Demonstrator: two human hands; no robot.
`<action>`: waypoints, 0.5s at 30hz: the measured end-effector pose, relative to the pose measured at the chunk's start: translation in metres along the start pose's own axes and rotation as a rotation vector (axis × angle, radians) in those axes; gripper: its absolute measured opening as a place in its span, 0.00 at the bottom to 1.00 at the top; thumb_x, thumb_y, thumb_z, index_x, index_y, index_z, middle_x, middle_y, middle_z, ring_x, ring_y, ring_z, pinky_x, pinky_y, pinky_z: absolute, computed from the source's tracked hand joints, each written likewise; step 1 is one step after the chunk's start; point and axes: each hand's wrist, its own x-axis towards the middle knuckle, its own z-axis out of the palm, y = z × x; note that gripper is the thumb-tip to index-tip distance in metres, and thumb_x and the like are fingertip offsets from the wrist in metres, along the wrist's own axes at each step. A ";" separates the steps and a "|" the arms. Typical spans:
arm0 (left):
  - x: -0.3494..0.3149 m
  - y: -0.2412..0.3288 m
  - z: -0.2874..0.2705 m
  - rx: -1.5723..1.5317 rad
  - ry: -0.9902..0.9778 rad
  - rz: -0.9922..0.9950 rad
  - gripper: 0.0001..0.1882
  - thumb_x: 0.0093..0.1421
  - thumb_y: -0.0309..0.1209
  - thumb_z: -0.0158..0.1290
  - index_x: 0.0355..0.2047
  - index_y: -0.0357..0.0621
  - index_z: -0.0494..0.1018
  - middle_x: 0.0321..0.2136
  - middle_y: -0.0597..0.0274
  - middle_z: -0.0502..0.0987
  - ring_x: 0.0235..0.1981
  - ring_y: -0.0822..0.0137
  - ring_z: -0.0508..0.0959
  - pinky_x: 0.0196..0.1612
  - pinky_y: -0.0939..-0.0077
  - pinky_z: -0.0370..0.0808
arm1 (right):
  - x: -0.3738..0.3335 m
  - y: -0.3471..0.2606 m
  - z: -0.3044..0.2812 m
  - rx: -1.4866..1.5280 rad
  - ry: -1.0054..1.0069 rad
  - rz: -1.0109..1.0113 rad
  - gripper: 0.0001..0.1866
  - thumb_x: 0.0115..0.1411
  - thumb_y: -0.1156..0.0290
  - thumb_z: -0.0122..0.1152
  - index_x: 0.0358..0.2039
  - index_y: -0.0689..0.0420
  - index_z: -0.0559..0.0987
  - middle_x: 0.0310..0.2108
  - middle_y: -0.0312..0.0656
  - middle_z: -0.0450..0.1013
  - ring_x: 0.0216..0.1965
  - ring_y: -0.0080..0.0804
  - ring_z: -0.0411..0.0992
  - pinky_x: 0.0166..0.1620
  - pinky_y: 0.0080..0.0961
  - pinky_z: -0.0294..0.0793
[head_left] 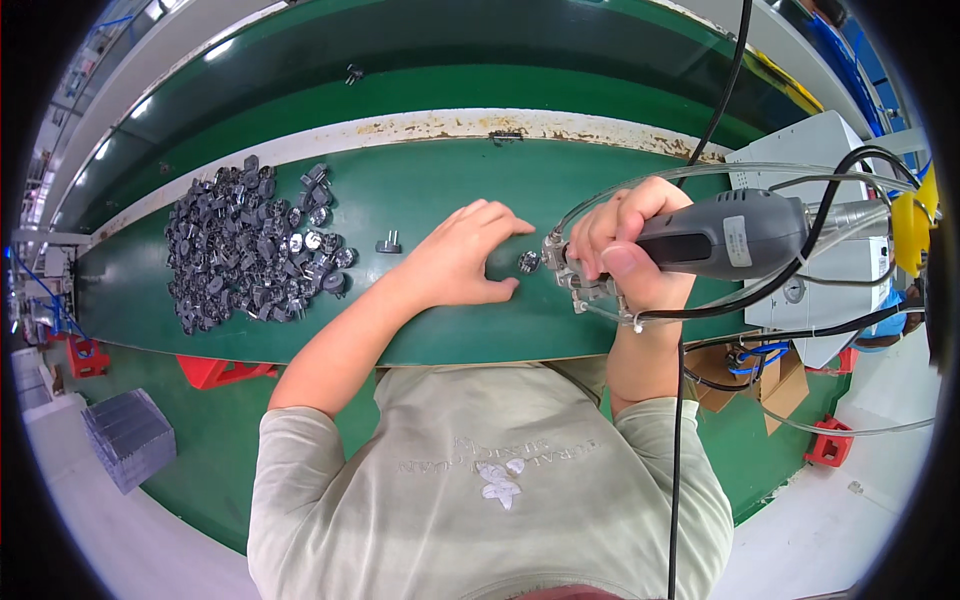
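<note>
Grey and black, the handheld power tool (pixel 725 238) sits right of centre in the frame with a pale rectangular label on its side, the right hand (pixel 625 245) wrapped tight around its front end and its metal tip close to a small shiny metal part (pixel 528 262) on the green table (pixel 420 190). Just left of that part the left hand (pixel 465 255) rests on the table, fingers and thumb spread around it without pinching. Farther left lie a lone dark part (pixel 388 242) and a heap of dark and silvery parts (pixel 250 245); a white box-shaped machine (pixel 815 150) stands at the right edge, with cardboard boxes (pixel 775 385) below it.
</note>
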 end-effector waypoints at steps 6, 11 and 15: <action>-0.004 -0.011 0.013 0.066 -0.032 0.025 0.21 0.46 0.32 0.69 0.40 0.42 0.78 0.40 0.58 0.74 0.43 0.54 0.74 0.50 0.61 0.71 | 0.001 0.002 0.003 -0.032 0.004 0.005 0.17 0.48 0.84 0.73 0.30 0.57 0.71 0.23 0.39 0.76 0.24 0.21 0.73 0.28 0.18 0.74; -0.004 -0.013 0.008 -0.039 0.006 0.050 0.19 0.46 0.31 0.69 0.38 0.41 0.78 0.40 0.58 0.74 0.43 0.55 0.74 0.50 0.62 0.72 | 0.000 0.007 0.003 -0.014 0.021 0.001 0.17 0.48 0.84 0.73 0.30 0.57 0.71 0.23 0.39 0.77 0.24 0.19 0.73 0.27 0.18 0.73; -0.004 -0.015 0.007 -0.039 0.005 0.041 0.17 0.46 0.29 0.69 0.36 0.39 0.77 0.39 0.58 0.74 0.42 0.56 0.74 0.49 0.64 0.72 | 0.001 0.010 0.004 -0.044 0.010 -0.003 0.17 0.48 0.84 0.73 0.30 0.58 0.71 0.23 0.39 0.77 0.22 0.18 0.72 0.26 0.17 0.72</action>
